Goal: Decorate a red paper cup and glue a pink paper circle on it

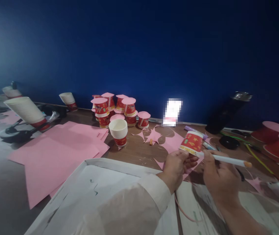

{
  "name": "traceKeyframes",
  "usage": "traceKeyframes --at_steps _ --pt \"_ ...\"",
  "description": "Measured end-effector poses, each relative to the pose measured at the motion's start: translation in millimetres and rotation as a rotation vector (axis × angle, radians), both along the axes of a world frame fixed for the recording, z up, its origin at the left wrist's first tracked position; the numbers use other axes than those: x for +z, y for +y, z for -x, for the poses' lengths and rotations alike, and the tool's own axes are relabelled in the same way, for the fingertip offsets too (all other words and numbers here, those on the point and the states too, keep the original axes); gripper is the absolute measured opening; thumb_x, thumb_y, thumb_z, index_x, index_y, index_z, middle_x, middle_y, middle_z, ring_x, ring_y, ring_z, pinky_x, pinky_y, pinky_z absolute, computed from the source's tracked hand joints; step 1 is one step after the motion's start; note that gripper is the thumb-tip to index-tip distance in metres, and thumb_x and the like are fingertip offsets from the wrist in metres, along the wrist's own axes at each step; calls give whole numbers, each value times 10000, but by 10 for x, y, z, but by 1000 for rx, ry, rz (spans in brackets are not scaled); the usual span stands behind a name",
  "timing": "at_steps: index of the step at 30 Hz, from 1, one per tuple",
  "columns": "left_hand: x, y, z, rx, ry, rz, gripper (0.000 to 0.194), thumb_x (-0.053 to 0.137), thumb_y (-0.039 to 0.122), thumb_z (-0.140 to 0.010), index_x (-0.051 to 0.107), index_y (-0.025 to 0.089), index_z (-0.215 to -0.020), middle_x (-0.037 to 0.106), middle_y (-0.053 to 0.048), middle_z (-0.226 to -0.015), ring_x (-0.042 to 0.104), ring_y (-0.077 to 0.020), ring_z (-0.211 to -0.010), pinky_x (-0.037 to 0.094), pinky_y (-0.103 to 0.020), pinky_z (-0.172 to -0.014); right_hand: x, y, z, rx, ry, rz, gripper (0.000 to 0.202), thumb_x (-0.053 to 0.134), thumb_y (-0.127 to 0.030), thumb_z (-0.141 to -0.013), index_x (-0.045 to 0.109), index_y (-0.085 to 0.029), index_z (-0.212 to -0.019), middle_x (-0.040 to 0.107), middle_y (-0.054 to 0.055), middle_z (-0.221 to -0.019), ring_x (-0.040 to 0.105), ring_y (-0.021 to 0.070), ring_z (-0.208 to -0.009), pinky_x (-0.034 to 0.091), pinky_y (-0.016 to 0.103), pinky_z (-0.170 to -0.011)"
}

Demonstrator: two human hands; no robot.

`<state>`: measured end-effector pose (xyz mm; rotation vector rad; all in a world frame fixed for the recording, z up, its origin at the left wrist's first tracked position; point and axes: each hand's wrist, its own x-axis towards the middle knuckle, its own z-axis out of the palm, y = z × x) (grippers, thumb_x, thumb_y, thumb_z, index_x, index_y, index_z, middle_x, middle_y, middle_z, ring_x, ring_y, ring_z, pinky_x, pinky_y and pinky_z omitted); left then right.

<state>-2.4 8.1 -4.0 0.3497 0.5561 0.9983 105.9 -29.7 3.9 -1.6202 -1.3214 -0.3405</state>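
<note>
An upside-down red paper cup [192,142] with gold print is held by its rim in my left hand [177,168], fingers closed on the lower edge. My right hand [219,176] grips a white pen-shaped tube [231,160] with an orange end pointing right. The tube's other end meets the cup near its rim; whether it touches I cannot tell. Beneath and behind the cup lies cut pink paper [172,140] with round holes. A stack of white-and-red paper cups [119,129] stands upright to the left of my hands.
Inverted red cups topped with pink discs [130,106] cluster at the back. Pink sheets [63,153] lie left, beside a tilted cup stack [25,109]. A glowing phone screen [173,112], purple tube [190,130] and black bottle [224,114] stand behind. A white box lid [105,182] lies in front.
</note>
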Motion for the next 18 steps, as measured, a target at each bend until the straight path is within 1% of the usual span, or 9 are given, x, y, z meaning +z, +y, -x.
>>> traceKeyframes --at_steps 5,9,12,15,18 --pt "-18 10 -16 16 18 7 174 789 219 -729 700 87 -801 704 -97 -778 675 -171 -746 536 -303 -783 4 1 -17 -3 -23 -11 391 469 -502 -980 706 -196 -923 766 119 -913 718 286 -908 507 383 -811" --pt "-32 10 -9 6 8 -16 193 786 231 -740 711 87 -843 710 -97 -781 670 -164 -737 526 -293 -781 -57 5 -61 -62 -39 34 431 466 -547 -971 718 -198 -943 758 122 -879 705 300 -854 501 398 -760" --pt "-19 11 1 4 7 5 155 750 214 -765 711 85 -842 712 -93 -762 670 -158 -720 526 -282 -776 -70 5 -53 -34 -36 -5 400 499 -529 -968 722 -197 -953 762 120 -910 711 285 -881 510 381 -778" --pt "-4 21 3 -1 -17 55 106 680 177 -815 709 79 -842 711 -93 -752 672 -150 -701 539 -272 -771 -17 -11 -24 12 -16 -30 350 534 -491 -967 724 -197 -948 764 113 -937 713 278 -931 517 381 -828" --pt "-5 35 -2 12 -48 77 139 607 158 -879 706 66 -845 710 -103 -739 670 -138 -671 547 -244 -728 53 -24 -22 1 88 -95 355 544 -478 -962 723 -172 -947 738 109 -896 698 275 -903 516 427 -871"
